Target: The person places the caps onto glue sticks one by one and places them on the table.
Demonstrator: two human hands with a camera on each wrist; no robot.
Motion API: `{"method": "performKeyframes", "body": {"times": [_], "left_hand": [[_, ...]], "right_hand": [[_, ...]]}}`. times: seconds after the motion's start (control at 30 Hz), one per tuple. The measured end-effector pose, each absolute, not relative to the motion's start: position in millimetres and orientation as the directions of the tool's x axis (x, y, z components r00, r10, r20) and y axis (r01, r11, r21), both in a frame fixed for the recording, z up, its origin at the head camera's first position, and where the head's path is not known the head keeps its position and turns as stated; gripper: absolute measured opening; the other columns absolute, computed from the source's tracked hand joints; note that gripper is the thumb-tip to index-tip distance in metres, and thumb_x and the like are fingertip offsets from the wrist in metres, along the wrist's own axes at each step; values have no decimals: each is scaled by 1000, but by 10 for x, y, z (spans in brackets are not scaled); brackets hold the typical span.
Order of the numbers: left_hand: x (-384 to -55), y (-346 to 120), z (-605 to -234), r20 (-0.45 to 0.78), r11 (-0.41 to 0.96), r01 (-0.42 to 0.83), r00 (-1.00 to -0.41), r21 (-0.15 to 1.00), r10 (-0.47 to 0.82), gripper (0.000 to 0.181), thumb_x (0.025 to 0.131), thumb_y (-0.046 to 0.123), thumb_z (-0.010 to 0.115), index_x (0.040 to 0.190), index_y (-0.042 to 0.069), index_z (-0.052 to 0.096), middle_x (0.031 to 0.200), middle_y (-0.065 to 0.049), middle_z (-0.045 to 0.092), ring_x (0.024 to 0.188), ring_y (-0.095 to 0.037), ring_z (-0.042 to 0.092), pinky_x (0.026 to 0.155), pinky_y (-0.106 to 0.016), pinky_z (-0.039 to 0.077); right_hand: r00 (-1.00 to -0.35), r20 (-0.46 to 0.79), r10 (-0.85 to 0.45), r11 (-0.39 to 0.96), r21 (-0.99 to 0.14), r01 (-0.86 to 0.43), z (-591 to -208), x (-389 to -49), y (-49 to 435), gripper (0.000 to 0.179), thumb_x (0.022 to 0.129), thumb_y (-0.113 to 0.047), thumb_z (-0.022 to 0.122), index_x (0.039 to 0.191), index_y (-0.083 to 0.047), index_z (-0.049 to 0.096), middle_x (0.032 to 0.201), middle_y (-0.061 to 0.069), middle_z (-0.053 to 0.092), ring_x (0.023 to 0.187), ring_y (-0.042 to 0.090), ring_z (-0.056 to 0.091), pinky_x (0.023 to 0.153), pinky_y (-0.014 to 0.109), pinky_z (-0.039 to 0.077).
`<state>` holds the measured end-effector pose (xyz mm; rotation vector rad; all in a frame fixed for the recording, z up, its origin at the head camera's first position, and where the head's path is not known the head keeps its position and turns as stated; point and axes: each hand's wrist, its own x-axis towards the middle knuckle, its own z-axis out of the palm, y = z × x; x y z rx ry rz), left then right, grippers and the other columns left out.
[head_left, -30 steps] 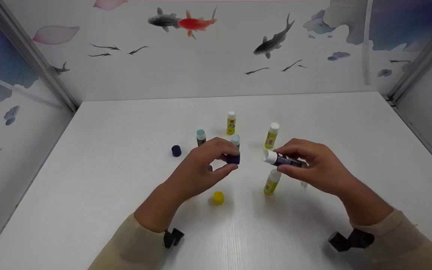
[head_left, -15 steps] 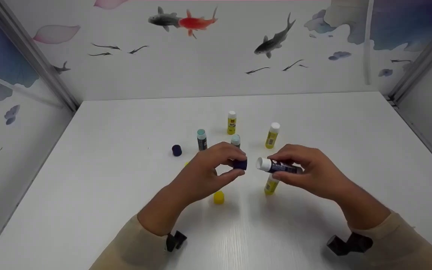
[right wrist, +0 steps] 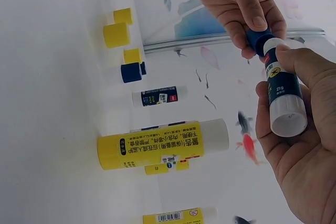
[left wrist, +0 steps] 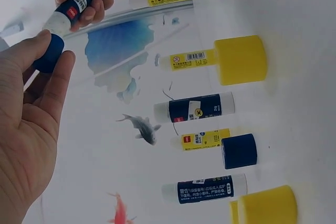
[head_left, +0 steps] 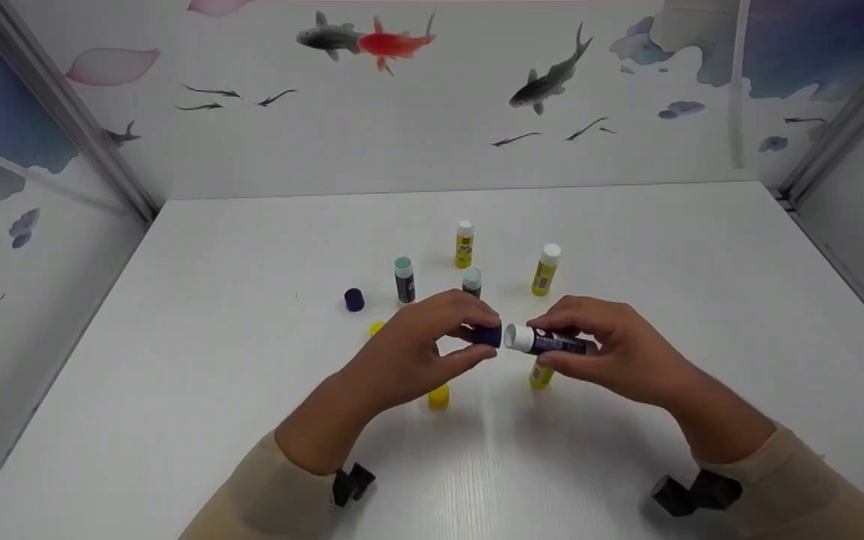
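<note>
Between thumb and fingers my left hand [head_left: 417, 349] pinches a navy cap [head_left: 487, 334]. My right hand [head_left: 623, 349] grips a navy glue stick [head_left: 558, 342], tilted near horizontal, its white uncapped end facing the cap. A narrow gap shows between cap and stick in the head view; the left wrist view has the cap [left wrist: 50, 55] right at the stick's white end, contact unclear. The stick's other end, a white base [right wrist: 289, 116], faces the right wrist camera. Below the right hand stands a yellow glue stick [head_left: 541, 375], its top hidden by that hand.
Two uncapped navy glue sticks, one left [head_left: 405, 281] and one behind the left hand [head_left: 472, 280], stand upright. Yellow glue sticks stand at the back [head_left: 463, 246] and right [head_left: 545, 270]. A loose navy cap [head_left: 354, 300] and several yellow caps [right wrist: 116, 35] lie on the white table.
My left hand has shifted right and toward me with the navy cap. The right hand has brought the glue stick left and toward me, so the gap between them has narrowed.
</note>
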<state>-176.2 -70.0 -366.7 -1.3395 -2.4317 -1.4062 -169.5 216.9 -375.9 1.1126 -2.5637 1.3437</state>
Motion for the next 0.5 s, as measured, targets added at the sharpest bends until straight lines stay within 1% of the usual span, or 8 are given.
{"method": "performKeyframes", "body": {"times": [0.13,0.3,0.5], "left_hand": [[-1747,-686,-3657,407,217,692,-616,689,675,29,96,11,75,124,8,68,121,-5,69,111,-12,67,96,-20,58],[-1732,-669,-3653,416,201,706,-596,679,687,26,97,12,74,122,7,67,120,-5,69,110,-12,67,95,-19,58],[-1732,-655,-3667,416,204,714,-588,669,694,25,97,11,74,121,6,68,120,-5,69,110,-13,67,95,-18,57]], "right_hand": [[-723,365,-586,342,-698,-629,-3765,-1684,2151,35,90,-8,81,122,-20,75,102,-6,72,84,11,60,67,24,51],[-711,376,-595,326,-695,-641,-3769,-1678,2135,36,89,-7,81,123,-18,75,101,-6,73,84,11,60,68,23,51],[-683,402,-610,300,-680,-669,-3772,-1673,2122,37,89,-4,81,123,-16,73,102,-3,73,85,10,62,70,22,53]]}}
